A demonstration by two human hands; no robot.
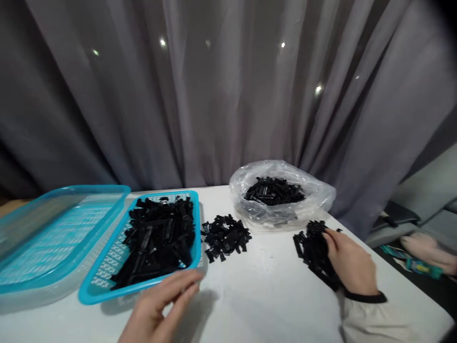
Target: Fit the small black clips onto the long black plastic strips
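My right hand (352, 262) lies on top of a pile of small black plastic parts (312, 247) at the right of the white table (271, 295); its fingertips are hidden among the parts. My left hand (160, 307) hovers near the front edge with fingers stretched out and empty, just in front of a blue basket (103, 290) heaped with longer black parts (157, 240). A second loose pile of small black parts (224, 236) sits mid-table.
A clear plastic bag (282, 190) holding more black parts stands at the back right. Another blue basket (53, 228) sits at the left, nothing visible in it. A grey curtain hangs behind. Objects lie on the floor at the right.
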